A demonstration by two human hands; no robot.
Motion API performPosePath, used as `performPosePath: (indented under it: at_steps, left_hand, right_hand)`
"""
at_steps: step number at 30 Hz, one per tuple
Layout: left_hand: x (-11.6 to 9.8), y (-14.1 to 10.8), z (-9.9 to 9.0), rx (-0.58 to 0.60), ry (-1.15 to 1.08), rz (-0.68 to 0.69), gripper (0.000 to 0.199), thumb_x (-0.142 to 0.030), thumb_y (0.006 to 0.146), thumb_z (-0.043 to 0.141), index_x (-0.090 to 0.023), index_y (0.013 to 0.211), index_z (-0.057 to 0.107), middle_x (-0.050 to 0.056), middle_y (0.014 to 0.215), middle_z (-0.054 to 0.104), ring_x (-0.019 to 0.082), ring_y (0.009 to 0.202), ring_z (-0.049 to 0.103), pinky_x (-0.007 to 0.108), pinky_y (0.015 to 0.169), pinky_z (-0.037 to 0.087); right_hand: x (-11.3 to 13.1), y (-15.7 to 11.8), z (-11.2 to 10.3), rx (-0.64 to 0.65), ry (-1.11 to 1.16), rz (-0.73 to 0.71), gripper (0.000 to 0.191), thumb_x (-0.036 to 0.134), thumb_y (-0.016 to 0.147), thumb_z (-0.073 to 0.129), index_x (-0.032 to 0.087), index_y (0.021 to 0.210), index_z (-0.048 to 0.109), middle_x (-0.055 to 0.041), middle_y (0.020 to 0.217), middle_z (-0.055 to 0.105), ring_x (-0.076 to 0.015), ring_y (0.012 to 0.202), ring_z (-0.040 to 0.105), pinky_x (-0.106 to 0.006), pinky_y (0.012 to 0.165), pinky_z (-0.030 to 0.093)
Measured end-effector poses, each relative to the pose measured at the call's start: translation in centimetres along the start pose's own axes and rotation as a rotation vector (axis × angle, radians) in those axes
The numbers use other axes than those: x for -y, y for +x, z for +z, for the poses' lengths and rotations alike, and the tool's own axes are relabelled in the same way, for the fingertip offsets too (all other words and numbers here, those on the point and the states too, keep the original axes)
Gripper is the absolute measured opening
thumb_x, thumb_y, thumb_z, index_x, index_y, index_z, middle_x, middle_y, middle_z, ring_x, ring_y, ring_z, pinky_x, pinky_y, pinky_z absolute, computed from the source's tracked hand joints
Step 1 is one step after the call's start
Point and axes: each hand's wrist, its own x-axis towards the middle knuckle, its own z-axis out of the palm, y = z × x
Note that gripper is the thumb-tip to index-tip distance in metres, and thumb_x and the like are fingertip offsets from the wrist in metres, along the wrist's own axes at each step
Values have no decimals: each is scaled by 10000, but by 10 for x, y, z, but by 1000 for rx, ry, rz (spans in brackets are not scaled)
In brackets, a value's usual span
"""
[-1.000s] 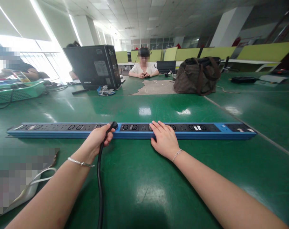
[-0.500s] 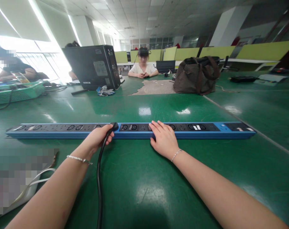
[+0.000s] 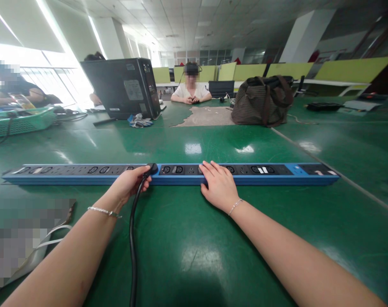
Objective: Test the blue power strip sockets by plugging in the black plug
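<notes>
A long blue power strip [image 3: 181, 180] with black sockets lies crosswise on the green table. My left hand [image 3: 132, 181] is closed around a black power plug [image 3: 153, 169], which sits at the strip's socket face left of its middle. How deep the plug is seated I cannot tell. Its thick black cord [image 3: 132, 247] hangs from my fingers towards the near edge. My right hand [image 3: 220, 183] lies flat across the strip, right of the plug, with fingers stretched over the sockets and covering some of them.
Beyond the strip stand a black computer case [image 3: 123, 89], crumpled gloves [image 3: 140, 121] and a brown bag [image 3: 262, 102]. A green basket [image 3: 30, 121] is at the left. Across the table sits a person [image 3: 191, 89]; another is at far left. A pixelated bag-like item [image 3: 30, 243] lies near left.
The whole view has shifted slightly, so the strip and hands appear a little further left. Both hands keep their places on the plug and strip.
</notes>
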Motion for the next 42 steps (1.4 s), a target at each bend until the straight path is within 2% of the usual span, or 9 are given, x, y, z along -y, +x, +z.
performPosePath:
  at_steps: [8,14,23,29,33,36,39,41,42]
  left_hand:
    - [0,-8,3,-6,-65,-31,204,-333,733,616,-137,691,577,-9,494,559,81,365,470,185,348,382]
    - [1,-2,5,-100,5,39,249,-365,723,619,-139,635,563,-12,471,551,67,343,448,166,314,338]
    - [0,-3,4,-39,-40,-38,232,-356,737,608,-151,643,552,-27,452,534,66,323,436,165,312,323]
    - [1,2,6,-106,60,-7,320,-450,738,593,-169,590,550,-19,447,526,82,351,437,203,359,336]
    - [5,0,2,-177,358,118,469,-581,773,472,-189,529,554,27,458,554,137,428,501,263,465,388]
    - [9,-4,-2,-382,789,335,537,-588,833,320,-207,568,590,57,524,597,192,546,562,298,546,379]
    - [12,-5,-6,-622,1060,532,480,-507,870,282,-218,732,641,70,676,657,229,700,608,316,615,386]
    - [16,-1,-9,-668,1096,669,413,-429,880,302,-212,891,653,80,834,695,237,848,625,334,725,425]
    - [18,2,-11,-643,1099,753,383,-382,877,319,-207,978,644,84,941,702,235,951,617,344,810,429]
  right_hand:
    - [-1,0,1,-2,9,-5,535,239,820,512,126,1344,507,-86,1428,473,-271,1312,382,-421,1065,278]
    - [0,1,2,-9,5,-3,533,241,823,511,125,1343,510,-88,1425,476,-270,1312,383,-424,1063,281]
    - [0,0,1,-1,-3,-5,533,238,820,507,127,1341,511,-92,1422,479,-267,1314,383,-423,1057,288]
    - [0,1,2,-9,-4,-5,529,239,823,501,124,1339,513,-92,1419,482,-273,1311,387,-427,1055,290]
    - [0,1,1,-8,-2,-9,534,242,823,494,119,1342,512,-85,1420,482,-278,1305,394,-429,1060,288]
    - [0,1,2,-8,6,-9,540,236,816,495,115,1341,514,-86,1420,483,-281,1306,395,-434,1062,291]
    - [-2,0,2,-13,29,-18,553,210,790,501,109,1333,522,-94,1418,484,-285,1310,393,-445,1064,295]
    - [-2,1,1,-38,64,-13,567,177,755,509,115,1317,537,-95,1405,497,-287,1307,402,-463,1074,284]
    - [-1,1,0,-67,96,-4,567,159,739,507,121,1303,550,-92,1388,516,-282,1301,413,-467,1080,278]
